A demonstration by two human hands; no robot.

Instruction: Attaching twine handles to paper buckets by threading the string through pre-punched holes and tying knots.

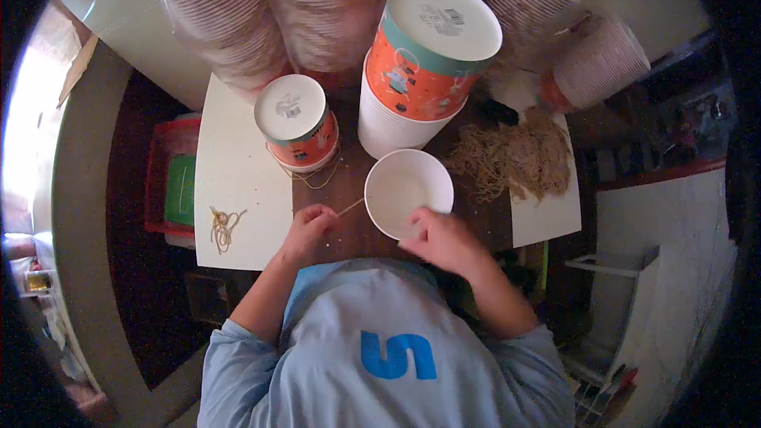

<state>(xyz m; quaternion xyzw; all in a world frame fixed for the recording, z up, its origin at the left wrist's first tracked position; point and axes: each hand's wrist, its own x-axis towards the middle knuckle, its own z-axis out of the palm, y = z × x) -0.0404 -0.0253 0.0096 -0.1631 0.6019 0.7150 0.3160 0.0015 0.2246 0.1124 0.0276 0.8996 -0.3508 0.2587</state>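
Evidently had the left hand (pixel 311 230) closed, fingertips pinched on a thin, rough strand of tan twine (pixel 351 207), drawn straight to the left side of a smooth, white, round-mouthed tub (pixel 403 190). Saw that tub near the middle of the table, mouth open upward, with the right hand (pixel 440 239) curled at its near right rim; could not make out, through the blur, a firm clamp on the wall or a looser touch. Noticed a dark brown middle panel (pixel 349 239) underneath, flanked left and right by smooth white boards (pixel 242 222).

Met, just beyond, a tall stack of nested white tubs (pixel 396 123), capped by a large upturned tub printed orange and green (pixel 432 59). Found to its left a smaller upturned tub, similarly printed (pixel 295 123), loosely ringed by twine. Spotted rightward a fibrous, tangled tan heap (pixel 519 154); on the left board, a small looped tan bundle (pixel 224 228). Saw ridged, film-wrapped columns of tubs (pixel 325 16) crowding the far edge, and a red crate (pixel 158 166) at left.

Counted one open tub, two upturned printed ones, one tall stack, five far columns, two boards.
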